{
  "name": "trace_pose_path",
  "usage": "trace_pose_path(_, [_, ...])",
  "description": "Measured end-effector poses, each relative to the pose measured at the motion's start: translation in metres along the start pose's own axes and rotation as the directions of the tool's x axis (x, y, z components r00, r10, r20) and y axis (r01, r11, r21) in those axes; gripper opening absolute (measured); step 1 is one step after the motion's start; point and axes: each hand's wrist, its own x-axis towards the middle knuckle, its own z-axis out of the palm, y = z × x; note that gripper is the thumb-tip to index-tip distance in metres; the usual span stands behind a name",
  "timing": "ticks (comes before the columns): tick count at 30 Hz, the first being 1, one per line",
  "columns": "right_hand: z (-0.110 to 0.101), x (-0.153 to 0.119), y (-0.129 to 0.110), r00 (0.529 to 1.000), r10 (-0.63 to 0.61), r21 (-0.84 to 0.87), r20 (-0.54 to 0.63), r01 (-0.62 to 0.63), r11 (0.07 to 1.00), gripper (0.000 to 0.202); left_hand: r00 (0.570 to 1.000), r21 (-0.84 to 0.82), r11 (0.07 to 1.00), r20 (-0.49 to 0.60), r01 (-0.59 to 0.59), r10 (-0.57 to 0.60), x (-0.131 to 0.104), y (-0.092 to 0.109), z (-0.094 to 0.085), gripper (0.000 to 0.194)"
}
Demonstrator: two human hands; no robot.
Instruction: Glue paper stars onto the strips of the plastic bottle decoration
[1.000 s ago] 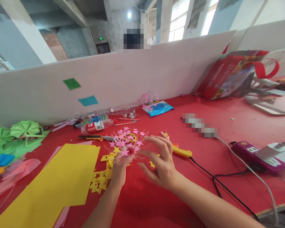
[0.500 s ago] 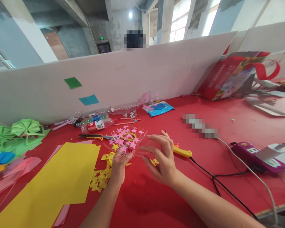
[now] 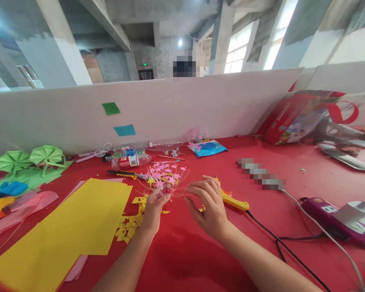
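Fans of pleated green paper [image 3: 47, 155] are set at far left, near flat yellow paper sheets [image 3: 91, 215], perhaps to leave working room. By the left hand [image 3: 153, 209], a clear plastic spray with pink stars [image 3: 171, 180] is pinched closely at its base, presumably for steadiness, above the red tabletop [image 3: 182, 251]. The right hand [image 3: 211, 207] is poised beside it, fingers moderately parted; contact with clear strands cannot be told. A yellow glue gun [image 3: 235, 202] is placed rightward, presumably for easy reach. Counted: fans, two; held spray, one; glue gun, one; sheets and stars, uncountable through overlap.

stars [image 3: 172, 180] on plastic piece [image 3: 165, 190], between paper scraps [image 3: 129, 228] and glue gun [image 3: 235, 201]; bottles [image 3: 130, 161] behind, before partition [image 3: 200, 99]
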Motion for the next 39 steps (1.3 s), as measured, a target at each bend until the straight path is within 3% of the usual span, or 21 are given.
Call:
trace_pose_path(6, [0.0033,-0.0026,-0.0010,0.997,0.026,0.017,0.070,-0.027,0.999,0.023,1.000,-0.012,1.000,0.017,-0.014,0.015,-0.0010,-0.0024,-0.0013,0.029])
trace_pose_path(17, [0.0058,-0.0012,-0.0027,0.997,0.075,0.101,-0.025,-0.072,0.992,0.013,0.999,-0.040,0.999,0.033,-0.021,0.022,-0.0053,-0.0032,0.0027,0.029])
trace_pose_path(28, [0.0025,0.0011,-0.0032,0.999,0.035,0.092,-0.012,-0.034,0.995,0.014,1.000,-0.040,0.999,-0.024,0.006,-0.007,-0.0072,-0.0022,0.0060,0.030])
trace_pose_path(32, [0.0014,0.0012,-0.0045,1.000,-0.009,0.107,0.013,0.007,0.994,0.017,1.000,-0.029,1.000,0.005,0.000,0.000,-0.0072,-0.0024,0.0056,0.030])
trace_pose_path(39, [0.0057,-0.0022,-0.0030,0.998,0.069,0.112,-0.009,-0.068,0.991,0.018,1.000,-0.024,1.000,0.005,-0.010,0.010,-0.0064,-0.0038,0.0036,0.032])
